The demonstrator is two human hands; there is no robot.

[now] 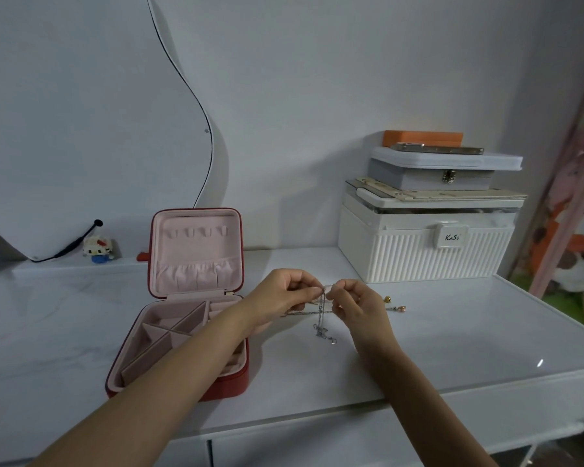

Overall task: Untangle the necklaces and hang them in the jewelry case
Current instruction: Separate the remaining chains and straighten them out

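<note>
Silver necklaces [321,318] raised just above the tabletop [452,332], to the right of the open red jewelry case [189,298]. Pinched at the top between both hands, probably so the loose lengths dangle and the crossings show. Long axis of the hanging strands close to upright, ends and small clasps trailing down to the surface below the fingers. One strand running off sideways toward the left wrist, another toward the right, ending in small gold and rose beads [397,305] lying on the tabletop beyond the right hand.

Left hand [284,298]: thumb and forefinger pinching the chain, other fingers curled. Right hand [358,305]: likewise pinching the chain at the fingertips, just beside the left, nearly touching. Exact knot too fine to make out.

Case lid standing upright, pink lining facing the person, row of small hooks [196,232] near its top bare, gathered pocket beneath. Nothing hung yet, so untangling judged the step in hand.

Behind: white ribbed box [425,254] with smaller boxes stacked on it, against the wall.
</note>
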